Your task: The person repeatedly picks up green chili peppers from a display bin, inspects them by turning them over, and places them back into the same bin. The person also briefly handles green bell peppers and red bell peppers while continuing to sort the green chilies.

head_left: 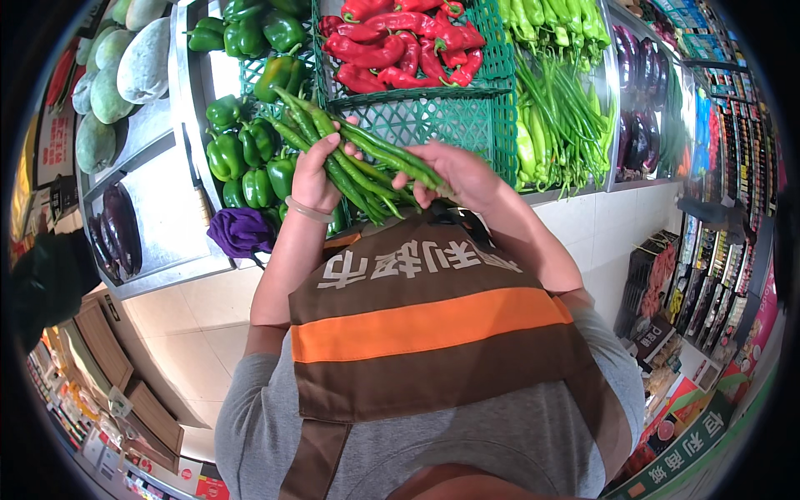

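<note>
My left hand (319, 172), with a pale bangle at the wrist, grips a bunch of long green chili peppers (359, 181) in front of my apron. At the stem-tip side of the bunch on the right, my right hand (447, 172) has its fingers around the ends of some of the peppers. Beyond the hands, a green plastic crate (431, 119) shows its lattice floor, partly hidden by the bunch. Long red peppers (400, 50) fill the crate section behind it. Green bell peppers (226, 155) lie to the left.
Light green peppers (550, 19) and thin green chilies (556, 119) lie to the right, with eggplants (639, 131) past a metal divider. Wax gourds (145, 62) and more eggplants (119, 231) are at left. A purple cloth (240, 232) hangs at the stand's edge. Stocked shelves (731, 187) stand far right.
</note>
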A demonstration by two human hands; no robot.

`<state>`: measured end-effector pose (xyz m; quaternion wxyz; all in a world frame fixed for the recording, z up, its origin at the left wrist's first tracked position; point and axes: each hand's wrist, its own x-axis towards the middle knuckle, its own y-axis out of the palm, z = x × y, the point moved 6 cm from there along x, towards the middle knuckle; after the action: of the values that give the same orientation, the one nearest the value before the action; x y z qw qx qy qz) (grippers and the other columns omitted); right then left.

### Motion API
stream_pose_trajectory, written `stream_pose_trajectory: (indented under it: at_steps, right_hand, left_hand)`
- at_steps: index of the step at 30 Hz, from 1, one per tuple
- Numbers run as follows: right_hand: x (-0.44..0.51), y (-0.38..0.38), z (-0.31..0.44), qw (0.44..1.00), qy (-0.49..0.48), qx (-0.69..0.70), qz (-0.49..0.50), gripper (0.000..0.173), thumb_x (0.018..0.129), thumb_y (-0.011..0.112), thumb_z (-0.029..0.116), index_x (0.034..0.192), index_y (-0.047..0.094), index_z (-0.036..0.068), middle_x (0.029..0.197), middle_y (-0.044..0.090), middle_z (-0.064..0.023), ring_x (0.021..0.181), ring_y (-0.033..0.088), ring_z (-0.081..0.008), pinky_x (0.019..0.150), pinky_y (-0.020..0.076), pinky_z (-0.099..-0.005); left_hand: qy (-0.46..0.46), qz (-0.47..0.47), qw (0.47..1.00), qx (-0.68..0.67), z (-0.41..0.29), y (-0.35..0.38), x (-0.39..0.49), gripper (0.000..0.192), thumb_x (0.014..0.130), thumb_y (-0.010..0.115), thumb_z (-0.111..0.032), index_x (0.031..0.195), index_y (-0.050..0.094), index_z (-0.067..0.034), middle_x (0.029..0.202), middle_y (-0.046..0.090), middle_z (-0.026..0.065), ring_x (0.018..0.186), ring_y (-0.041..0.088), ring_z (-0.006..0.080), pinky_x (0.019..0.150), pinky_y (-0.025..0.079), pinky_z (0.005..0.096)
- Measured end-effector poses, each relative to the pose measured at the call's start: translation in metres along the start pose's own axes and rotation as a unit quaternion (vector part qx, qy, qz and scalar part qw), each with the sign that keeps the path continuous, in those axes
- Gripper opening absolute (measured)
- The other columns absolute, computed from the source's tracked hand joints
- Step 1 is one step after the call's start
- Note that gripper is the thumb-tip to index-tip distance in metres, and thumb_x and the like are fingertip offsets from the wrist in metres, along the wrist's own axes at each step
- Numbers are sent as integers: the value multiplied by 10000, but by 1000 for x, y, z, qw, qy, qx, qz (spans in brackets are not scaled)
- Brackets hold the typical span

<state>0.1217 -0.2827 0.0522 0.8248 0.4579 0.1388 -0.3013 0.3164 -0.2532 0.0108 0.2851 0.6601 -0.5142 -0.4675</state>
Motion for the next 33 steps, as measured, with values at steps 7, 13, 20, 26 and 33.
stream_pose_trajectory:
  at_steps: [7, 13, 20, 26, 33]
  right_hand:
    - [7, 21, 23, 922, -278, -266, -30, 534, 902, 583, 45, 1415, 434, 37, 1178, 566, -127, 1001, 594, -232, 890, 498, -352]
    - [-2, 63, 36, 649, -461, -605, -20, 500, 766, 772, 94, 1247, 633, 90, 975, 571, -75, 835, 599, -206, 717, 490, -312]
    - [-16, 62, 57, 608, -544, -567, -113, 190, 878, 700, 129, 1026, 683, 10, 886, 611, -33, 698, 552, -131, 649, 451, -259]
    - [-17, -5, 73, 827, -411, -228, -307, 220, 944, 635, 219, 971, 687, 7, 712, 569, 28, 611, 469, -32, 554, 371, -197]
    - [1, -10, 76, 868, -305, -285, -269, 224, 926, 677, 245, 873, 667, 28, 705, 521, 67, 607, 396, -12, 535, 309, -191]
  left_hand:
    - [0, 51, 996, -68, 2, 16, 0, 233, 895, 620, -166, 1110, 576, -86, 901, 577, 79, 840, 565, 232, 835, 495, 368]
    - [-13, 47, 996, -79, 5, 19, 2, 249, 896, 610, -128, 1126, 546, -56, 1171, 582, 138, 845, 571, 163, 840, 502, 348]
    - [-19, 27, 999, -20, 3, 13, 6, 234, 886, 611, -86, 1104, 544, -32, 1354, 515, 203, 798, 613, 174, 753, 560, 356]
    - [78, -52, 989, 111, -31, 1, 4, 236, 898, 561, -62, 1119, 529, 15, 1332, 522, 208, 795, 581, 172, 762, 532, 334]
    - [29, -43, 963, 265, -15, 25, 1, 207, 856, 669, -56, 1041, 596, 0, 885, 650, 65, 777, 636, 156, 722, 524, 285]
